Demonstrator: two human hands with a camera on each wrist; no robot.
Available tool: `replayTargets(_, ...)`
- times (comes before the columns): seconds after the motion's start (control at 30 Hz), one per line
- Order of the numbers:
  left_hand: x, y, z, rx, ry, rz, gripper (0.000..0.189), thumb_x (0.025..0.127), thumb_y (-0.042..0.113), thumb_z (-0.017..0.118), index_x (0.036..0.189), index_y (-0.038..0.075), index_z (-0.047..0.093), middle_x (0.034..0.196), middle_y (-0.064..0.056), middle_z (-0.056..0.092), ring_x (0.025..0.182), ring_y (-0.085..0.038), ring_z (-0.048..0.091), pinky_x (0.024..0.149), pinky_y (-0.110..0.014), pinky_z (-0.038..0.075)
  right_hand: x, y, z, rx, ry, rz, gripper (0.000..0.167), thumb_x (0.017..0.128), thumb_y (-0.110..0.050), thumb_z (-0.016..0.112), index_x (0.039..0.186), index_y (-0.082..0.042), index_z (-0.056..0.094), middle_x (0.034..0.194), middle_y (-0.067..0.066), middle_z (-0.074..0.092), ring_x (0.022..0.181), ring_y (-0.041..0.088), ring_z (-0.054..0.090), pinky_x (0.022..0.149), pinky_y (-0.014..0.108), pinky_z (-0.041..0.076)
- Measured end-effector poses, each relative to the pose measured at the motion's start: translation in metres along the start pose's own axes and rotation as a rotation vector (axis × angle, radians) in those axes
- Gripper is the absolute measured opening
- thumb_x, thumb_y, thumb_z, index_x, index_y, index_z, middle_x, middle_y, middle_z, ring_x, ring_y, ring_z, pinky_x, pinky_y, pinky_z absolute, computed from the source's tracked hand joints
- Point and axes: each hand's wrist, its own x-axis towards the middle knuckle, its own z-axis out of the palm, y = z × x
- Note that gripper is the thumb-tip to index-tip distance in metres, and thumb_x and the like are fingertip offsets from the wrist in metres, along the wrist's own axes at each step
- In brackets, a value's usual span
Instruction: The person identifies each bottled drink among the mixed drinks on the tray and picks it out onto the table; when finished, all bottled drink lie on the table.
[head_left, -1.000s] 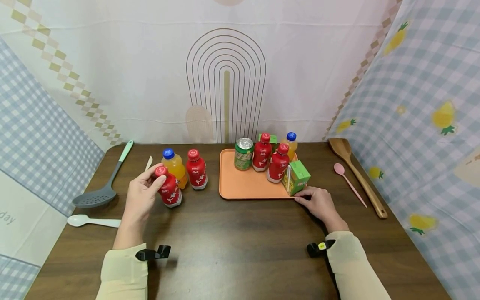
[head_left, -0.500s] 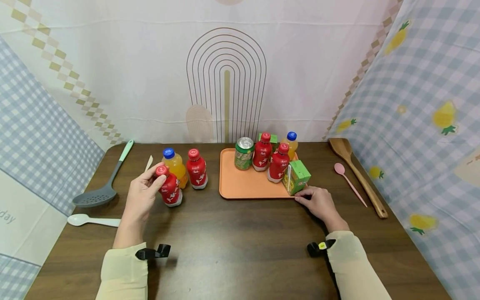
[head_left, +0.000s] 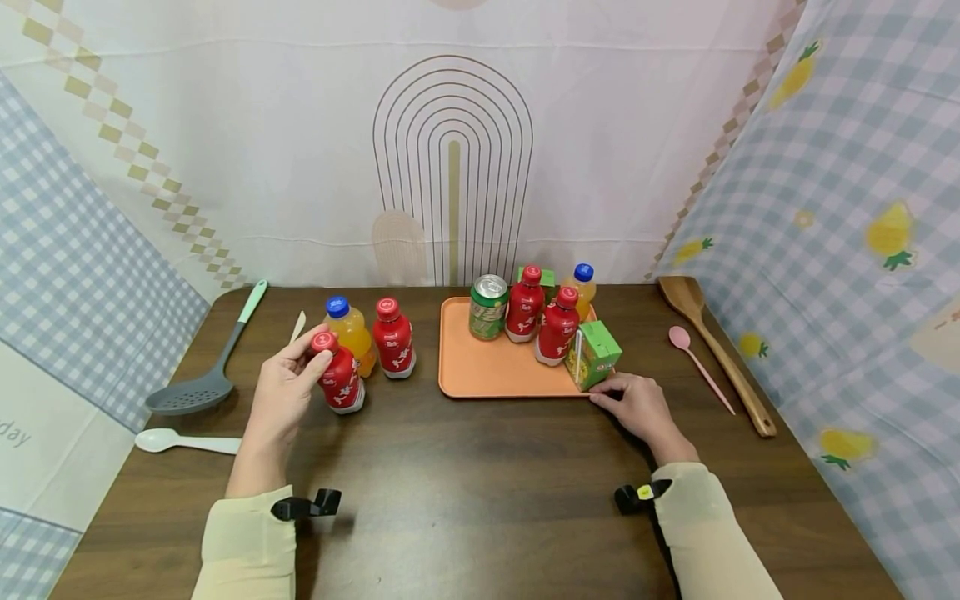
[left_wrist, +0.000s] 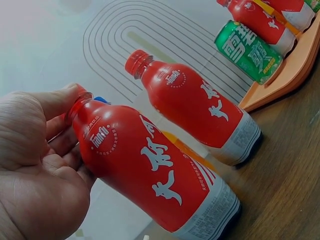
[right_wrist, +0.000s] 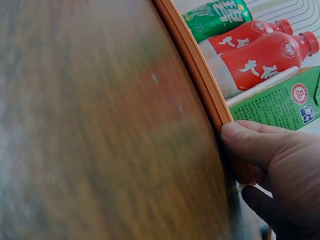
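My left hand (head_left: pixel 279 392) pinches a red drink bottle (head_left: pixel 342 385) by its cap and neck; the bottle stands upright on the table. Just behind it is an orange-juice bottle (head_left: pixel 351 333) with a blue cap, partly hidden. A second red bottle (head_left: pixel 394 342) stands to its right. At the front right corner of the orange tray (head_left: pixel 480 375), my right hand (head_left: pixel 637 410) grips the rim between thumb and fingers. Beside those fingers, a green juice carton (head_left: pixel 596 354) sits on the tray. In the left wrist view, the thumb lies at the held bottle's red cap (left_wrist: pixel 80 92).
Also on the tray are a green can (head_left: pixel 488 310), two red bottles (head_left: pixel 557 333), another blue-capped juice bottle (head_left: pixel 582 287) and a half-hidden green carton. Left lie a slotted turner (head_left: pixel 193 393) and a pale spoon (head_left: pixel 187 442); right, a wooden spatula (head_left: pixel 716 354) and a pink spoon (head_left: pixel 697 367).
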Motion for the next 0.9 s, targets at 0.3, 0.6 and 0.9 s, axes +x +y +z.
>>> replayTargets(0.3,-0.002,0.005,0.003,-0.049,0.029,0.022,0.053,0.093,0.016,0.064,0.141,0.002,0.047,0.142,-0.017,0.046,0.12,-0.014,0.05,0.094,-0.012,0.042,-0.001,0.001,0.001,0.003,0.004,0.004,0.008,0.083,-0.027,0.077,0.087,-0.02,0.079,0.095,0.001,0.072,0.091,0.021,0.065,0.081,0.047,0.051)
replayTargets(0.6,-0.006,0.02,0.007,-0.204,0.122,0.114,0.045,0.09,0.001,0.064,0.134,-0.001,0.054,0.127,-0.011,0.061,0.119,-0.017,0.054,0.096,-0.017,0.043,0.001,0.003,0.001,0.002,0.001,0.001,0.008,0.083,-0.027,0.077,0.087,-0.021,0.079,0.096,0.001,0.072,0.092,0.022,0.065,0.082,0.048,0.051)
replayTargets(0.9,-0.014,0.039,0.012,-0.24,0.134,0.226,0.042,0.089,-0.008,0.061,0.131,-0.006,0.054,0.121,-0.012,0.064,0.117,-0.021,0.057,0.097,-0.021,0.044,0.001,0.002,0.001,0.009,0.001,0.006,0.009,0.082,-0.028,0.078,0.088,-0.02,0.079,0.093,0.0,0.072,0.089,0.02,0.065,0.08,0.046,0.051)
